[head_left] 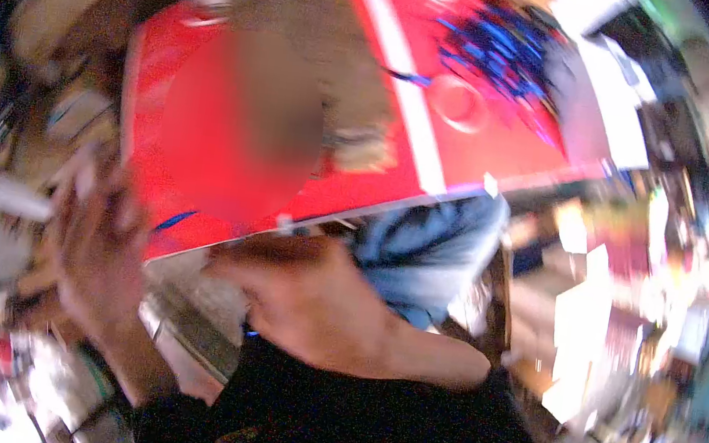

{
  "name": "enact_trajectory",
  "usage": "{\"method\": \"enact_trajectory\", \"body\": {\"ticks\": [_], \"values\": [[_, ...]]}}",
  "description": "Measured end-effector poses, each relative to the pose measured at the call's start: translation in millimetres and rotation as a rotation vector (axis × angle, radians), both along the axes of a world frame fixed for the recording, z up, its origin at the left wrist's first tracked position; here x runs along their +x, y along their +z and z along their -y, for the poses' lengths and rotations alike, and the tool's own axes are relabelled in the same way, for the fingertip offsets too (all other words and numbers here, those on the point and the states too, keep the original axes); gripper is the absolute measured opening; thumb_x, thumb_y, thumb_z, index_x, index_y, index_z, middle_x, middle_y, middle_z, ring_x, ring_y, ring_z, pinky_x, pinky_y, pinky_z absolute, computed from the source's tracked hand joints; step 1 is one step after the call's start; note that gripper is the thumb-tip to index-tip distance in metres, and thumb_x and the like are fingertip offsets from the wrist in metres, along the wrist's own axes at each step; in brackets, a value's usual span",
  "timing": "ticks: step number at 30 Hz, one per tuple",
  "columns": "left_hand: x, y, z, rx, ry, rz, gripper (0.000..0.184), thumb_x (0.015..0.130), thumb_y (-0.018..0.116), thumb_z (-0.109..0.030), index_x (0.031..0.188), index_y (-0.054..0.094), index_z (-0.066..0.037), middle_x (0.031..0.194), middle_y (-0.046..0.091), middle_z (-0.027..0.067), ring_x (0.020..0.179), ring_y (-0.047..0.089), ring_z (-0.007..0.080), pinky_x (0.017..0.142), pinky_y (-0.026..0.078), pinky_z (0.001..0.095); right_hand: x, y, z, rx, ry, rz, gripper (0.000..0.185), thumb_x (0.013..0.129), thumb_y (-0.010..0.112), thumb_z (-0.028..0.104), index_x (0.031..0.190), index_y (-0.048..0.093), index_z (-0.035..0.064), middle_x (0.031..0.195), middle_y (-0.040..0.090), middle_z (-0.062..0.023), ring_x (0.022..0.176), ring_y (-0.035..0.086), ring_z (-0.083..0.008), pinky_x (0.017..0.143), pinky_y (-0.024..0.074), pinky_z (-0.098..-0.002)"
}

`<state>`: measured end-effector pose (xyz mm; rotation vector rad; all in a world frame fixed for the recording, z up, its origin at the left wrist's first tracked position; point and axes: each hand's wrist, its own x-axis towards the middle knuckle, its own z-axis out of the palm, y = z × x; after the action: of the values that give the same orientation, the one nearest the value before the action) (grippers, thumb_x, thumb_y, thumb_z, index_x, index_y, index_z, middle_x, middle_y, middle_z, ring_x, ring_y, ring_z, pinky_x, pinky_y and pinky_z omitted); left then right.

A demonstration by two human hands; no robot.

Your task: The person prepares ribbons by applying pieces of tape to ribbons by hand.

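Observation:
My left hand [101,235] is raised beside the left end of a red-topped table [158,91], its fingers smeared by motion. A white tube-like thing [12,197] shows just left of its fingers; whether the two touch I cannot tell. In front of the table's near edge, my right hand [301,295] has its fingers curled inward. A tiny blue bit shows under it, but what it grips is hidden. A thin blue strand [175,220] lies at the table's near left edge, between both hands.
Across the tabletop lie a brown sheet [308,21], a white strip [403,77], a red ring [459,104] and a tangled heap of blue strands [503,54]. Below the near edge is a leg in blue jeans [431,249]. Blurred clutter surrounds the table.

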<state>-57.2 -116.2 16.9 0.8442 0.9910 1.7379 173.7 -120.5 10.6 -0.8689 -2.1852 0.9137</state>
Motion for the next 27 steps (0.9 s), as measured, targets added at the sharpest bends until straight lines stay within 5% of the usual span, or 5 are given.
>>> {"method": "enact_trajectory", "body": {"ticks": [7, 11, 14, 22, 27], "values": [[-48.3, -33.5, 35.9, -0.235, 0.072, -0.831, 0.025, 0.098, 0.062, -0.015, 0.118, 0.059, -0.001, 0.111, 0.062, 0.0080, 0.096, 0.058, 0.0130, 0.081, 0.049, 0.0261, 52.4, -37.9, 85.9, -0.301, 0.083, 0.087, 0.026, 0.077, 0.063, 0.004, 0.103, 0.066, 0.0044, 0.082, 0.064, -0.0145, 0.080, 0.067, -0.0325, 0.072, 0.0539, -0.0413], [-38.2, -34.0, 27.1, -0.162, -0.013, -1.017, 0.018, 0.097, 0.063, -0.016, 0.107, 0.062, -0.001, 0.097, 0.061, 0.0054, 0.086, 0.056, 0.0115, 0.077, 0.046, 0.0242, 181.4, -67.5, 89.8, -0.640, -0.442, 0.233, 0.032, 0.078, 0.066, -0.004, 0.102, 0.077, 0.0123, 0.089, 0.076, -0.0103, 0.073, 0.070, -0.0138, 0.067, 0.0557, -0.0326], [-39.8, -20.4, 27.5, -0.275, -0.080, -1.152, 0.015, 0.097, 0.062, -0.015, 0.105, 0.062, -0.003, 0.088, 0.059, 0.0045, 0.080, 0.056, 0.0120, 0.072, 0.045, 0.0252, 249.2, -80.7, 94.2, -0.482, -1.178, 0.670, 0.026, 0.080, 0.070, 0.007, 0.106, 0.075, 0.0055, 0.088, 0.075, -0.0154, 0.072, 0.071, -0.0209, 0.065, 0.0562, -0.0350], [89.1, -54.8, 56.9, -0.513, -0.705, -1.144, 0.014, 0.091, 0.069, -0.014, 0.090, 0.061, -0.003, 0.081, 0.065, 0.0113, 0.085, 0.066, 0.0212, 0.071, 0.051, 0.0354, 255.0, -182.7, 162.8, -0.623, -0.488, 0.216, 0.033, 0.080, 0.072, 0.005, 0.112, 0.072, 0.0091, 0.104, 0.072, -0.0114, 0.083, 0.068, -0.0219, 0.070, 0.0566, -0.0326], [159.8, -126.4, 71.7, -0.027, -1.032, -0.875, 0.014, 0.093, 0.067, -0.014, 0.092, 0.062, -0.001, 0.083, 0.066, 0.0125, 0.089, 0.067, 0.0322, 0.082, 0.050, 0.0394, 192.5, -179.7, 169.5, -0.474, -0.378, 0.218, 0.026, 0.080, 0.076, 0.014, 0.105, 0.069, 0.0073, 0.104, 0.065, -0.0158, 0.094, 0.064, -0.0356, 0.083, 0.0530, -0.0422]]}}
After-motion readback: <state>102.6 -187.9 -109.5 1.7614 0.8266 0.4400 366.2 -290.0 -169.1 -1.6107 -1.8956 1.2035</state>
